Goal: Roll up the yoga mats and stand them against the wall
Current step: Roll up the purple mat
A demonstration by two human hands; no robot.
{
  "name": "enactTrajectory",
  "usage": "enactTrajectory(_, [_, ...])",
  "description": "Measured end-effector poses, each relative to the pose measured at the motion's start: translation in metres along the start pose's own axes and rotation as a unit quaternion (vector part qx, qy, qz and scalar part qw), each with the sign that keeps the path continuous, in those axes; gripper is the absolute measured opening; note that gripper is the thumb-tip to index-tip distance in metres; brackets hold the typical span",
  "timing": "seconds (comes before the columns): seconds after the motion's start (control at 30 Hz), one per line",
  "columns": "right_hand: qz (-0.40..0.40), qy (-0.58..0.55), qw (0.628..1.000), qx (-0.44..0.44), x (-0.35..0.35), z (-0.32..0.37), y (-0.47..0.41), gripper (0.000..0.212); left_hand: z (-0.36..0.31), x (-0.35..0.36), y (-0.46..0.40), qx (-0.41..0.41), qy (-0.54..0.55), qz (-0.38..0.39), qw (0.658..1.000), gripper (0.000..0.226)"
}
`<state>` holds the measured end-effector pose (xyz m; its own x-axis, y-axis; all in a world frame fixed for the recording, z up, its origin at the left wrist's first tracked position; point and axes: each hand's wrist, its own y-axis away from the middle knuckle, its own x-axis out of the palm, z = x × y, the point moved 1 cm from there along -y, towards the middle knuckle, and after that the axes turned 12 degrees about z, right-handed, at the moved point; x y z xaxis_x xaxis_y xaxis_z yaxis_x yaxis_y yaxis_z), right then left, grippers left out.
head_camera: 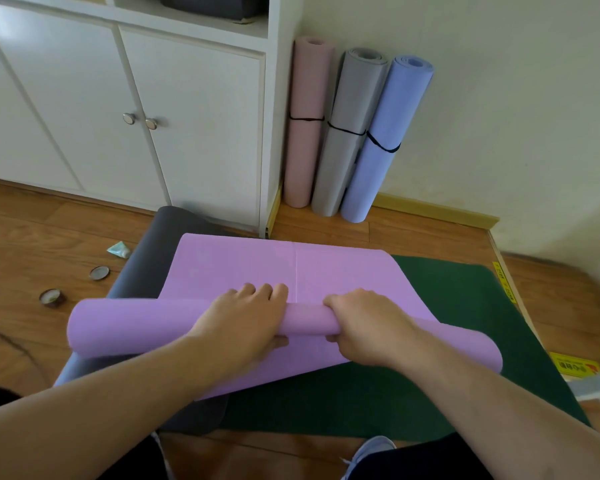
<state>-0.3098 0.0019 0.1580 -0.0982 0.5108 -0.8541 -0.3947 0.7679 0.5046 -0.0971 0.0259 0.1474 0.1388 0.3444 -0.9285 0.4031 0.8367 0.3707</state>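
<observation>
Both hands curl round the purple mat (284,268) roll: left hand (246,317), right hand (364,323) | thumbs tucked under, mostly hidden | yellow label (574,367) right of mat, unreadable.

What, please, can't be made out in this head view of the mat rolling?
- Grey mat and green mat: partly covered by the purple mat.
- Left hand, right hand: fingertips hidden round the roll.
- Yellow label: print too small.
- Dark thing on shelf: cut off by top edge.
</observation>
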Motion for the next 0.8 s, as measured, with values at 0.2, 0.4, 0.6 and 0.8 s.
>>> enactTrajectory(0.2, [-0.016, 0.03, 0.999, 0.002, -0.003, 0.005, 0.003, 0.036, 0.006, 0.006, -0.008, -0.023, 0.035, 0.019, 0.999, 0.032])
enactTrajectory(0.4, [-0.085, 0.118, 0.989, 0.015, 0.001, 0.017, 0.005, 0.041, 0.017, -0.01, -0.01, -0.006, 0.094, 0.067, 0.993, 0.03])
enactTrajectory(0.6, [-0.026, 0.083, 0.996, 0.001, 0.0, 0.007, 0.002, 0.022, -0.004, -0.005, -0.005, -0.036, 0.01, 0.031, 0.999, 0.047])
enactTrajectory(0.8, [-0.071, 0.094, 0.993, -0.017, -0.003, 0.014, 0.003, 0.038, 0.005, 0.004, -0.01, -0.021, 0.086, 0.042, 0.995, 0.021])
